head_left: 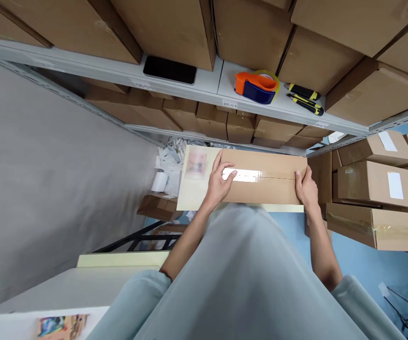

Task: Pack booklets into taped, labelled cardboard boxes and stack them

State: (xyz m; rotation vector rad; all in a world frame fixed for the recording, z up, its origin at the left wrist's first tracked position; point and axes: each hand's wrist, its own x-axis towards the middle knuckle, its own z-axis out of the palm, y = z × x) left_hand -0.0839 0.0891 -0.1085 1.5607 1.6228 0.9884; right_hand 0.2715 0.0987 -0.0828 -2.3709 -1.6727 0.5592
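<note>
A long, flat cardboard box (pixel 264 193) lies in front of me, its top flaps meeting along a middle seam. Shiny clear tape (pixel 250 175) runs over the left part of that seam. My left hand (pixel 221 182) holds the left end, with fingers over the far edge and the thumb on the tape. Around the right end my right hand (pixel 306 189) is closed, thumb on top and fingers down the side. Beneath the box is a pale cream surface (pixel 193 198), with a blurred pinkish print (pixel 197 164) left of the box.
On the grey shelf (pixel 207 89) ahead lie a black phone (pixel 169 69), an orange and blue tape dispenser (pixel 256 87) and two yellow-black box cutters (pixel 305 99). Cardboard boxes fill the shelves. More stacked boxes (pixel 377 184) stand right. Crumpled white paper (pixel 170 165) and a wall (pixel 65 165) are left.
</note>
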